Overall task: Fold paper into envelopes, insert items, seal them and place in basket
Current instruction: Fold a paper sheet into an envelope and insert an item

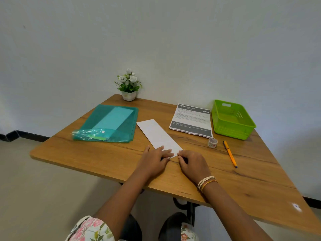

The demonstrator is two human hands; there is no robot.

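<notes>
A long white sheet of paper, folded lengthwise into a narrow strip, lies slanted in the middle of the wooden table. My left hand rests on its near end, with fingers laid over a folded corner. My right hand sits just right of it and pinches the paper's near right corner with curled fingers. A green plastic basket stands empty at the far right. A small roll of patterned tape stands near the printed sheet.
A teal plastic folder holding paper lies at the left. A printed sheet lies beside the basket. An orange pen lies to the right of the tape. A small potted flower stands at the far edge by the wall.
</notes>
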